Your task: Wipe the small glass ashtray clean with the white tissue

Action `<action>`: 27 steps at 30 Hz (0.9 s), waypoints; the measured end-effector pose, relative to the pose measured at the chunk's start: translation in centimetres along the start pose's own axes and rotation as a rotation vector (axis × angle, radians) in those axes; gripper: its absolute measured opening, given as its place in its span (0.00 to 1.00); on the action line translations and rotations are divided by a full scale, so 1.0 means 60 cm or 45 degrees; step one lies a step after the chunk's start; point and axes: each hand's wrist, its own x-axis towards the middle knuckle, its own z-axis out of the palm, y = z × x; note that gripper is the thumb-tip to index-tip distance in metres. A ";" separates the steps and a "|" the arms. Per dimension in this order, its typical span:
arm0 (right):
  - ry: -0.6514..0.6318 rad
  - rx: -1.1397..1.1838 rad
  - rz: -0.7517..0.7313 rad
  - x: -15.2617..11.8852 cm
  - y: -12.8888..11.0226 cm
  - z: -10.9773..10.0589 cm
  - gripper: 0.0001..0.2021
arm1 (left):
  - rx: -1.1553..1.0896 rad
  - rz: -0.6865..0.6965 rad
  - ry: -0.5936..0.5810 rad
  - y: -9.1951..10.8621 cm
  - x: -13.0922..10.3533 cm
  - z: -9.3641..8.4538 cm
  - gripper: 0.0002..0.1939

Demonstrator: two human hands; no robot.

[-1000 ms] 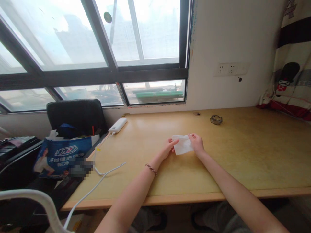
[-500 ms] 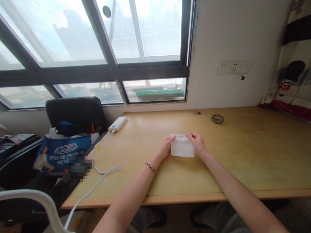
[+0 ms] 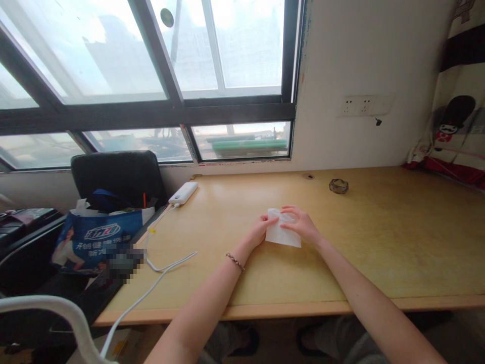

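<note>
A white, folded tissue (image 3: 283,235) is held up just above the desk in front of me. My left hand (image 3: 260,229) pinches its left edge, thumb lying on the near face. At the upper right, my right hand (image 3: 304,226) curves round the tissue, its thumb and fingers reaching in over the sheet towards my left thumb. Part of the tissue's right side is covered by that hand. A braided bracelet (image 3: 235,262) circles my left wrist.
On the wooden desk (image 3: 397,242) a small dark glassy ring-shaped item (image 3: 338,186) lies towards the back. A white power bank (image 3: 184,193) with a white cable (image 3: 166,269) sits at the left edge. Beyond it, a blue bag (image 3: 98,237) rests on a black chair (image 3: 117,169).
My right hand has shifted left from the tissue's top right corner, its fingers now further in over the sheet. The tissue is slightly tilted. My left hand keeps its pinch.
</note>
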 end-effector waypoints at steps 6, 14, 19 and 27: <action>0.104 0.025 0.217 -0.003 0.018 0.003 0.13 | 0.096 -0.045 -0.025 0.002 -0.002 0.004 0.17; 0.366 0.349 0.422 0.009 0.047 -0.001 0.14 | 0.060 -0.111 -0.110 0.001 -0.005 0.003 0.22; 0.306 0.780 0.662 0.008 0.038 -0.009 0.16 | 0.019 0.011 -0.018 0.008 -0.007 0.009 0.22; -0.175 0.995 0.820 0.001 0.026 -0.004 0.12 | 0.005 0.150 0.152 0.009 -0.001 0.006 0.21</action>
